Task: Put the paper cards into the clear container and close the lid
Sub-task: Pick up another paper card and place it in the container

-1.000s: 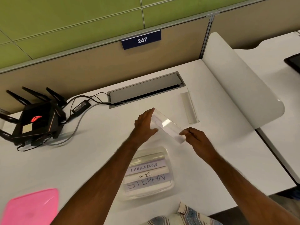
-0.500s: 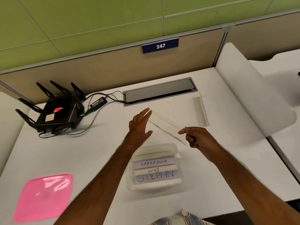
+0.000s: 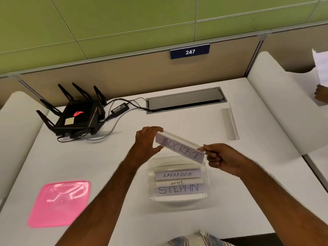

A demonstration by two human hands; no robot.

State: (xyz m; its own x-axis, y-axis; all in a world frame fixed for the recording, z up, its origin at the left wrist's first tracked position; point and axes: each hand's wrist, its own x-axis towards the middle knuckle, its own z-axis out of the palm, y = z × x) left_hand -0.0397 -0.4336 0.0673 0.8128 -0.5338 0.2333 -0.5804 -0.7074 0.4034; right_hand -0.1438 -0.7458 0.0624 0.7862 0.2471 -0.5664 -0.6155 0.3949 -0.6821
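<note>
A long card [image 3: 180,148] marked SOCKET hangs tilted just above the far edge of the clear container [image 3: 205,196]. My left hand [image 3: 146,141] grips its left end and my right hand [image 3: 219,157] pinches its right end. Inside the container lie three cards, reading LABRADOR [image 3: 177,174], an upside-down word, and STEPHN [image 3: 178,189]. The pink lid [image 3: 59,203] lies flat on the desk, at the lower left. Another clear card strip [image 3: 229,121] rests on the desk at the right.
A black router [image 3: 78,117] with antennas and its cables sits at the back left. A grey cable hatch [image 3: 184,100] is set into the desk behind my hands. White dividers flank the desk. Another person's hand [image 3: 321,93] holds papers at the far right.
The card has turned so that its written face shows, and it has come nearer, over the container's far edge. My left hand, open beside it before, now grips its left end.
</note>
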